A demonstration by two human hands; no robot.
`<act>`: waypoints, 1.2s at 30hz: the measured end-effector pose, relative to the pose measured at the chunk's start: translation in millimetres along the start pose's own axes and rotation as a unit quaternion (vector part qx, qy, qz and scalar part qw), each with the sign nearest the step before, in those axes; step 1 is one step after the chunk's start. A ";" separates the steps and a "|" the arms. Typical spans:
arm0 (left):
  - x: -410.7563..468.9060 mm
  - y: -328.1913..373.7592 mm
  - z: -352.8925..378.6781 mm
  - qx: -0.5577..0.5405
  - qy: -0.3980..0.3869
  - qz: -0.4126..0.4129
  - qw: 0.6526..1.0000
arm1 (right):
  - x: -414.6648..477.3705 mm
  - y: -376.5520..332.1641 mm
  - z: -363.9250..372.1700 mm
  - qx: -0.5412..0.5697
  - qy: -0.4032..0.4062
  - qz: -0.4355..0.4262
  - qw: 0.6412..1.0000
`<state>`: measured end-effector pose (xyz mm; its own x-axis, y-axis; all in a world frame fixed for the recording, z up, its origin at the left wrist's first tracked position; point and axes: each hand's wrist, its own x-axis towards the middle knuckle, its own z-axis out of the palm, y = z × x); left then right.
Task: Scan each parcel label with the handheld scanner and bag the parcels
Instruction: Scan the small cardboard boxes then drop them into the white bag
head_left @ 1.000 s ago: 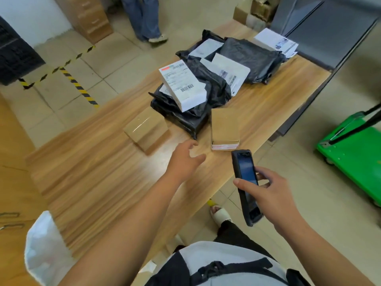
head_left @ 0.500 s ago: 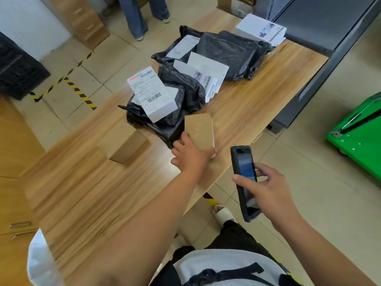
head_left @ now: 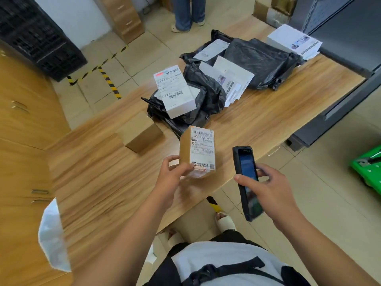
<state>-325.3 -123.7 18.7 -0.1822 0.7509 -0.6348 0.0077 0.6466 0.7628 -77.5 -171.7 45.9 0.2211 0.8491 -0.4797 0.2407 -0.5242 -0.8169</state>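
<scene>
My left hand (head_left: 172,174) grips a small brown cardboard parcel (head_left: 198,150) by its lower end and holds it above the wooden table (head_left: 268,118), its white barcode label facing me. To its right my right hand (head_left: 268,186) holds the black handheld scanner (head_left: 246,178), screen up, top end pointing away. Farther back lie a white labelled box (head_left: 175,91) on black poly bags (head_left: 206,96), more black bagged parcels (head_left: 261,60) with white labels, and a plain brown box (head_left: 140,134).
A white bag (head_left: 52,236) hangs at the table's near left edge. A white box (head_left: 294,43) sits at the far right corner. A green cart (head_left: 369,168) stands on the floor to the right. A person's legs (head_left: 188,13) stand beyond the table, and wooden cabinets (head_left: 24,112) line the left.
My left hand reached to the flat brown parcel, took hold of it, lifted it and turned it so the label faces up. The scanner hand barely moved.
</scene>
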 end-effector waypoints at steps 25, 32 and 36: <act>-77.3 -51.4 -107.0 -0.179 0.199 0.178 0.947 | -0.6 -131.1 41.9 -0.450 -0.273 -0.245 0.814; -77.5 -50.5 -106.9 -0.177 0.208 0.178 0.945 | -1.0 -129.3 44.9 -0.474 -0.256 -0.262 0.801; -77.8 -49.8 -108.7 -0.200 0.202 0.177 0.942 | 1.5 -125.0 46.4 -0.462 -0.249 -0.262 0.810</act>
<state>-418.4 -228.9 43.5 -0.5976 0.7458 -0.2945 -0.2187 0.2017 0.9547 -151.1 -101.9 132.4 -0.4932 0.7709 -0.4031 0.8339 0.2869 -0.4716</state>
